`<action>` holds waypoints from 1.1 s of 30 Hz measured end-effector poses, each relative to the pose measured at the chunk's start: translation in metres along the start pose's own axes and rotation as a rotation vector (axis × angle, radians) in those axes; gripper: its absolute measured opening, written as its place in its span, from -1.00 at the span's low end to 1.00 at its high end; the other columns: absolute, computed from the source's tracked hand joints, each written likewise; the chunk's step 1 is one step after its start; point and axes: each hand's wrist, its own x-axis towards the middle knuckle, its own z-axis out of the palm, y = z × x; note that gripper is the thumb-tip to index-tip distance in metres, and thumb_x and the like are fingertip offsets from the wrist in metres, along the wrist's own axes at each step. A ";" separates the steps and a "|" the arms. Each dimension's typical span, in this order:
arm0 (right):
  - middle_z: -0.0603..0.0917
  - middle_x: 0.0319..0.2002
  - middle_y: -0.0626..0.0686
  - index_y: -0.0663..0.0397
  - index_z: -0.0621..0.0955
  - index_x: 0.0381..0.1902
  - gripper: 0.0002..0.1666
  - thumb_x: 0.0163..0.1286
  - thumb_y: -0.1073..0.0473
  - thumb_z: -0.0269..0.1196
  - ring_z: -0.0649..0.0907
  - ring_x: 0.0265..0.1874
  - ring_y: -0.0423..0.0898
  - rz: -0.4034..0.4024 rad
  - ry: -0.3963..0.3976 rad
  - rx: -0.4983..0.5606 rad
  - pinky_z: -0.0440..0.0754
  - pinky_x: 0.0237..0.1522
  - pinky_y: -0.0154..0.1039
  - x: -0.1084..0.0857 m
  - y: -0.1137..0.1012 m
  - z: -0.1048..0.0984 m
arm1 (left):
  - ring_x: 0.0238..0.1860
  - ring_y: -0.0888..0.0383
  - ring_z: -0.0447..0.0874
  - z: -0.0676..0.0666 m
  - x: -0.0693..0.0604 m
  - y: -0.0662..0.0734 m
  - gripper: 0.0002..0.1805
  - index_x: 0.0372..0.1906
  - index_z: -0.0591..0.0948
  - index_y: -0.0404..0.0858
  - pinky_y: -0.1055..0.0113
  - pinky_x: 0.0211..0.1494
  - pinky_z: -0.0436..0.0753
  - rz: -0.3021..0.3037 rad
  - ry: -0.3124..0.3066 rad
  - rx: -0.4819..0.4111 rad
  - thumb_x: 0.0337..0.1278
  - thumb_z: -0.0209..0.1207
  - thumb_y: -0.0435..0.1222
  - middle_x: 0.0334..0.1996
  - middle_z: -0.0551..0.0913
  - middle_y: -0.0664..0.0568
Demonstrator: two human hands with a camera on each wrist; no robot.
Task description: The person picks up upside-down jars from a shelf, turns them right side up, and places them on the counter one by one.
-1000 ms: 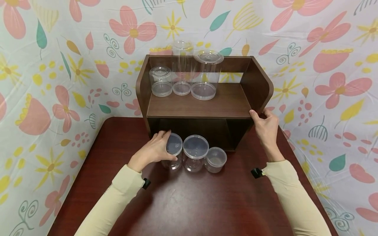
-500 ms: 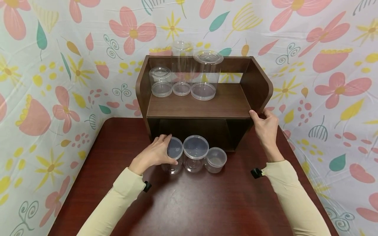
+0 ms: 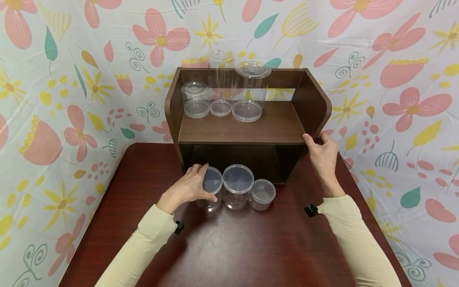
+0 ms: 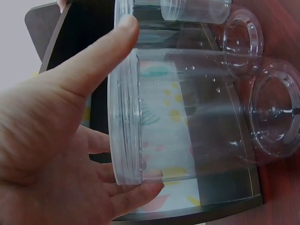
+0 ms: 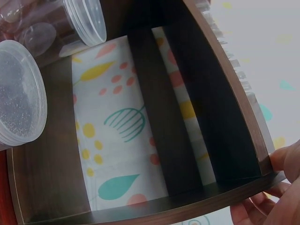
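Observation:
My left hand (image 3: 188,184) holds a clear plastic jar (image 3: 213,181) by its lid, at the left end of a row in front of the shelf. In the left wrist view the thumb lies on one side of the ridged lid (image 4: 124,117), and the fingers reach round the other. The jar stands upright on the table. Touching or close beside it is a second lidded jar (image 3: 238,179), then a short tub (image 3: 262,192). My right hand (image 3: 324,155) grips the right side of the brown two-level shelf (image 3: 244,131), thumb on the board's front corner.
On the upper board stand a short clear jar (image 3: 196,99), a tall narrow one (image 3: 221,85) and a wide one (image 3: 251,93). A dark red table (image 3: 233,247) lies below. Flower-patterned cloth (image 3: 405,131) hangs behind and at both sides.
Over the first half second, my left hand and the left jar shift slightly toward me. Since then they stay almost still. The right hand keeps its place on the shelf.

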 end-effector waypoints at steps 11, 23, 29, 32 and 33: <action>0.61 -0.42 -0.17 0.41 0.69 -0.23 -0.60 0.39 0.07 0.39 0.55 -0.50 -0.39 0.012 0.005 0.008 0.46 -0.37 -0.47 -0.001 0.002 0.001 | 0.55 -0.32 0.12 -0.042 -0.020 0.024 0.23 0.65 0.04 -0.32 -0.13 0.50 0.27 0.024 0.057 -0.017 0.12 0.39 0.24 0.55 0.14 -0.32; 0.60 -0.42 -0.19 0.42 0.69 -0.24 -0.60 0.39 0.07 0.40 0.54 -0.50 -0.37 0.002 0.012 0.016 0.45 -0.38 -0.46 -0.001 0.004 0.002 | 0.53 -0.12 0.20 -0.112 -0.033 0.061 0.04 0.64 0.10 -0.28 -0.14 0.47 0.30 0.124 0.283 -0.038 0.30 0.33 0.11 0.55 0.22 -0.20; 0.59 -0.44 -0.21 0.41 0.68 -0.25 -0.58 0.39 0.05 0.40 0.53 -0.51 -0.35 0.003 0.004 0.021 0.45 -0.37 -0.44 -0.002 0.002 0.001 | 0.56 -0.09 0.16 -0.135 -0.018 0.071 0.03 0.65 0.04 -0.31 -0.07 0.52 0.24 0.112 0.366 -0.165 0.35 0.31 0.05 0.58 0.15 -0.21; 0.59 -0.45 -0.21 0.41 0.68 -0.26 -0.59 0.39 0.06 0.40 0.52 -0.54 -0.36 0.004 0.010 0.026 0.45 -0.39 -0.44 -0.001 0.002 0.001 | 0.56 -0.09 0.16 -0.143 -0.007 0.074 0.02 0.65 0.04 -0.33 -0.06 0.53 0.23 0.111 0.411 -0.222 0.35 0.29 0.05 0.58 0.14 -0.20; 0.58 -0.46 -0.21 0.40 0.68 -0.27 -0.60 0.39 0.07 0.40 0.51 -0.55 -0.37 0.003 0.014 0.027 0.44 -0.40 -0.44 -0.001 0.002 0.001 | 0.56 -0.09 0.14 -0.146 -0.003 0.075 0.02 0.65 0.04 -0.33 -0.05 0.54 0.21 0.107 0.423 -0.242 0.35 0.28 0.06 0.58 0.12 -0.20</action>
